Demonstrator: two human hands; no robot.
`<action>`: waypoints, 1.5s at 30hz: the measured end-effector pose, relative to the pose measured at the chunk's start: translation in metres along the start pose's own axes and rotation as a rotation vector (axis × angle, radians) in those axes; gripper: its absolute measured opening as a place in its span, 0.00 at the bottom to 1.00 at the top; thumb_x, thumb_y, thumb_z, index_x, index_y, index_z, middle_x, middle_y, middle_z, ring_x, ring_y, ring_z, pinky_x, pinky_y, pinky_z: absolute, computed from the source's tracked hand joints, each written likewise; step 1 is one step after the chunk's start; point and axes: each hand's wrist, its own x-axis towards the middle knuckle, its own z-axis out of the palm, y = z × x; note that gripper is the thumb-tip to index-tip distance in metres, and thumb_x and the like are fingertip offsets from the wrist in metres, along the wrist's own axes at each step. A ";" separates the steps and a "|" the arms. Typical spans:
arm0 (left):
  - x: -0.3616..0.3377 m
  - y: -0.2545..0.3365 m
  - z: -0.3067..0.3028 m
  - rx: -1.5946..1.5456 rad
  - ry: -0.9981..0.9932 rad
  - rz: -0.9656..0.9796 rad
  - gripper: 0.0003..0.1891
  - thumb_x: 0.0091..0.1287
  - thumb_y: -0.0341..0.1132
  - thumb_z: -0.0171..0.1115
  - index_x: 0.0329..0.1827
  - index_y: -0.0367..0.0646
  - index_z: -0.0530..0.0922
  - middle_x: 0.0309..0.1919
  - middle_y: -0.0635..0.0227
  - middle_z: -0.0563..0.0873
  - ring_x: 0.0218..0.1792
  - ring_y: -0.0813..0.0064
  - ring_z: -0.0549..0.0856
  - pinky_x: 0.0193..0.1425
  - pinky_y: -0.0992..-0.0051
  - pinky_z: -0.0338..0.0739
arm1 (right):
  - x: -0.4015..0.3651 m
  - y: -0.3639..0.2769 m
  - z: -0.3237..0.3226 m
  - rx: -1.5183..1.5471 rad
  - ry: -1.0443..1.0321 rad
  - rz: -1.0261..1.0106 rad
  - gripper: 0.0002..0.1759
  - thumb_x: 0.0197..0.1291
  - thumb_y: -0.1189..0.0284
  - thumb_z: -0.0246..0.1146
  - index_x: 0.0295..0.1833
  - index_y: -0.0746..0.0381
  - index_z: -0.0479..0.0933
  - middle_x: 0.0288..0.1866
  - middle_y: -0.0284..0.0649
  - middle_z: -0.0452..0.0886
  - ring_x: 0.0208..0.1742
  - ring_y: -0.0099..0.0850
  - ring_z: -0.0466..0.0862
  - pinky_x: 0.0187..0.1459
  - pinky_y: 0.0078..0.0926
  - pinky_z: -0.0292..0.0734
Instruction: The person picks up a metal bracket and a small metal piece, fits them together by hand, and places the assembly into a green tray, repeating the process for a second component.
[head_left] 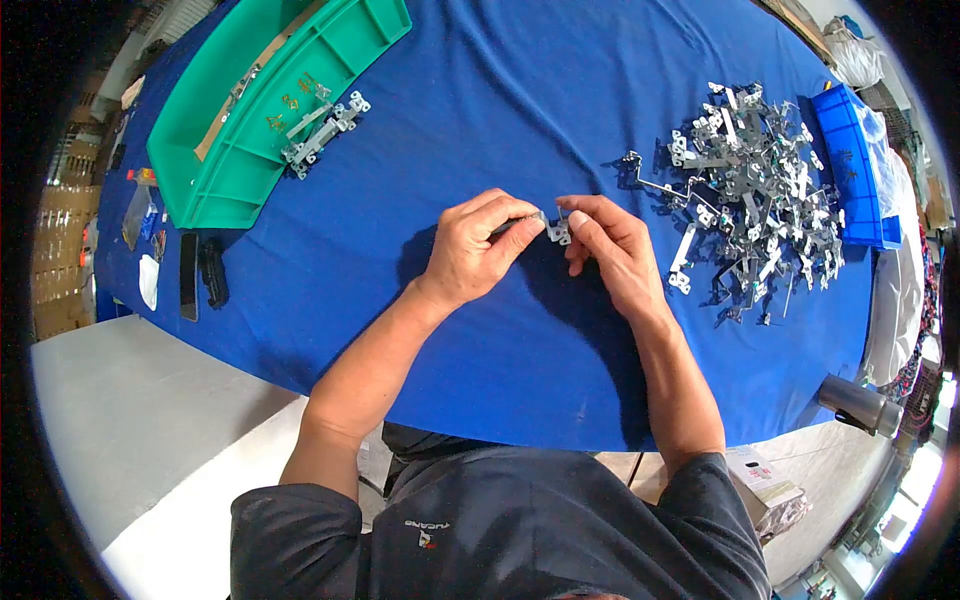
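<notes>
Near the middle of the blue cloth, my left hand [477,243] pinches a small metal bracket [557,233] between thumb and fingertips. My right hand [612,245] is at the bracket's other side, with thumb and index finger closed on a thin part of it. My left fingers hide part of the bracket. A large pile of similar metal parts [750,180] lies to the right. A few metal brackets [325,132] lie beside the green tray [225,190] at the upper left.
Small brass-coloured pieces [290,101] are in the green tray. A blue bin [858,170] stands behind the pile on the right. A dark phone [189,277] and a black object [213,272] lie at the left; a grey bottle [860,405] is at the lower right edge.
</notes>
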 end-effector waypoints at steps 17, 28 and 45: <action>0.001 0.000 -0.004 -0.001 0.065 -0.065 0.06 0.70 0.31 0.71 0.41 0.36 0.86 0.32 0.64 0.87 0.30 0.73 0.85 0.34 0.74 0.77 | 0.000 0.005 -0.001 -0.155 -0.020 0.024 0.12 0.77 0.67 0.62 0.52 0.64 0.84 0.36 0.31 0.86 0.30 0.15 0.77 0.26 0.16 0.72; 0.000 0.000 -0.003 -0.007 0.041 -0.040 0.06 0.70 0.31 0.71 0.41 0.37 0.85 0.31 0.64 0.86 0.28 0.74 0.84 0.32 0.74 0.77 | 0.001 0.009 0.000 -0.236 0.002 -0.021 0.11 0.76 0.69 0.63 0.51 0.65 0.84 0.34 0.33 0.86 0.29 0.17 0.79 0.26 0.19 0.75; 0.000 0.001 0.001 0.011 -0.022 -0.042 0.05 0.70 0.31 0.71 0.41 0.39 0.86 0.31 0.63 0.87 0.28 0.70 0.85 0.32 0.71 0.78 | 0.002 0.005 0.000 -0.039 -0.003 -0.061 0.12 0.77 0.69 0.61 0.55 0.67 0.81 0.32 0.33 0.80 0.31 0.18 0.79 0.30 0.19 0.75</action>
